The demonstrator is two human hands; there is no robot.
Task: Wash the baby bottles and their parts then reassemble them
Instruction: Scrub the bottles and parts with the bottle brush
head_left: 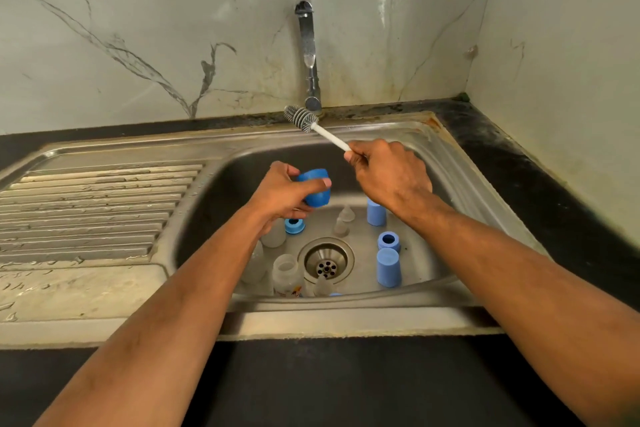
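My left hand grips a blue bottle cap over the sink basin. My right hand holds the white handle of a bottle brush, whose grey bristle head points up and left toward the tap, clear of the cap. On the basin floor stand frosted bottles, two clear teats, a blue ring, another blue ring and two pale blue caps. My left forearm hides part of the bottles.
The steel sink has a drain in the middle and a ribbed draining board on the left. A chrome tap comes out of the marble wall; no water runs. Black counter surrounds the sink.
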